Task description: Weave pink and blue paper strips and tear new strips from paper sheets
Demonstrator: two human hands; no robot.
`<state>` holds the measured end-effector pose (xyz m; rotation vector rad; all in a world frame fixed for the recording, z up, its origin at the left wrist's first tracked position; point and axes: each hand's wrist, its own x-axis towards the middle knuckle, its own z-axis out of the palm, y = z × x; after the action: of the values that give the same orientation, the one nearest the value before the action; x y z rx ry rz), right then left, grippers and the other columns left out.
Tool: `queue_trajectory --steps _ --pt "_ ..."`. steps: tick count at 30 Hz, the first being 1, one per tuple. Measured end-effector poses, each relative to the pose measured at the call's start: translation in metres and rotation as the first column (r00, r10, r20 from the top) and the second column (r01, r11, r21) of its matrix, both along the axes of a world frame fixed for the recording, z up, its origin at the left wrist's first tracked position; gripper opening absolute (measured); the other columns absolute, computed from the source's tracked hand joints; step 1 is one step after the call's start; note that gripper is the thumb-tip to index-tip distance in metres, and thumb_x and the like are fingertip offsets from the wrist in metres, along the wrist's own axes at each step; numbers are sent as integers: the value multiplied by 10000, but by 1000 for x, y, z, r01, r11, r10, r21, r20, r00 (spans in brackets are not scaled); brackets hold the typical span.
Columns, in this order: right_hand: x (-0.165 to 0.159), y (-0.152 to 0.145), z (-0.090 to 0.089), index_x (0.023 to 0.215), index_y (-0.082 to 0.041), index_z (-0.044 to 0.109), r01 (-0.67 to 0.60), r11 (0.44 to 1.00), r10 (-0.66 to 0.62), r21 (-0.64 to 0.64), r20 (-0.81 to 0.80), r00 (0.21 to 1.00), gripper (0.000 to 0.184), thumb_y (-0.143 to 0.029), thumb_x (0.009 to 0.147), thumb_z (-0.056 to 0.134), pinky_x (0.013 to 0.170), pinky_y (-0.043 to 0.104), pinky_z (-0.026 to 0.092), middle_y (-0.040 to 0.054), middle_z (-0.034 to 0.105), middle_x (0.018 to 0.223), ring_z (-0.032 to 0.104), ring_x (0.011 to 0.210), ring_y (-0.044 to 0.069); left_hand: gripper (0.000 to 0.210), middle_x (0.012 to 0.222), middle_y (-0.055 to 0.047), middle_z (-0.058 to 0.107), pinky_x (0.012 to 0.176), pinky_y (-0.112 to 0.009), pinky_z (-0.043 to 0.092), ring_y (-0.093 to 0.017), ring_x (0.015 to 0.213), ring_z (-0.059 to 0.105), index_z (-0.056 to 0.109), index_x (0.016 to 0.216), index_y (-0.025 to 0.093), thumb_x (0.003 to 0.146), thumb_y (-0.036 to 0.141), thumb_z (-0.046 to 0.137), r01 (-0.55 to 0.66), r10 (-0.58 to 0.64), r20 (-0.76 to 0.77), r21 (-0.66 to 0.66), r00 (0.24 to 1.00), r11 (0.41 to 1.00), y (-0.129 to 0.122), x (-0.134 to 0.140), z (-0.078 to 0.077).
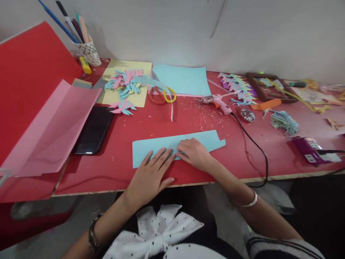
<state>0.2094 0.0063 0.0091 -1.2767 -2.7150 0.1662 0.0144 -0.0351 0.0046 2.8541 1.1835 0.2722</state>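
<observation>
A strip of light blue paper (151, 144) lies near the front edge of the red table, folded along its length. My left hand (151, 176) rests flat on its lower edge, fingers spread. Beside it, my right hand (195, 153) is closed, its curled fingers pressing on the paper at the fold; the fingertips are partly hidden. A narrow flap sticks out at the paper's right end. Behind the paper are scissors (169, 94) with red and yellow handles and a pink glue gun (219, 102).
Cut paper pieces (125, 84) are heaped on a yellow sheet, next to a light blue sheet (180, 79). A black phone (93, 131) and pink paper (61, 133) lie left. A black cord (258, 147) hangs over the front edge near a purple power box (309, 149).
</observation>
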Motion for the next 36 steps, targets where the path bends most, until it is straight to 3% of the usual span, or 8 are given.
queue_trajectory --steps 8,13,23,32,36 --pt "38 3 2 671 -173 508 -4 1000 1 -18 -179 984 292 -387 836 398 616 251 290 15 534 609 470 610 134 573 1364 -37 365 983 -524 227 -264 1229 327 341 1284 304 801 592 231 -39 39 -13 -35 999 999 -5 1 0" --pt "52 2 0 631 -175 492 74 997 -75 -11 -157 985 348 -370 870 331 614 246 289 14 518 598 455 592 125 577 1366 -33 363 981 -524 225 -256 1230 325 333 1287 303 799 595 231 -37 37 -6 -37 999 999 -4 1 -1" --pt "52 0 -1 643 -175 496 158 987 -158 -17 -81 984 368 -373 883 299 620 252 277 18 535 612 472 605 130 584 1366 -45 361 996 -536 180 -264 1239 309 352 1279 300 788 604 262 -50 47 -27 -91 999 995 -5 2 2" --pt "81 -3 1 623 -181 495 184 981 -192 -58 -263 945 370 -467 827 376 578 248 322 18 512 599 460 576 132 585 1366 -42 360 994 -538 181 -268 1232 322 370 1270 290 789 602 258 -48 46 -34 -69 998 996 -5 2 0" --pt "87 -5 1 594 -183 470 221 973 -229 -60 -260 938 369 -445 835 373 550 243 318 10 469 578 433 552 129 576 1367 -32 356 980 -547 204 -266 1232 327 371 1267 292 796 595 237 -49 48 -35 -54 998 997 -5 1 -1"
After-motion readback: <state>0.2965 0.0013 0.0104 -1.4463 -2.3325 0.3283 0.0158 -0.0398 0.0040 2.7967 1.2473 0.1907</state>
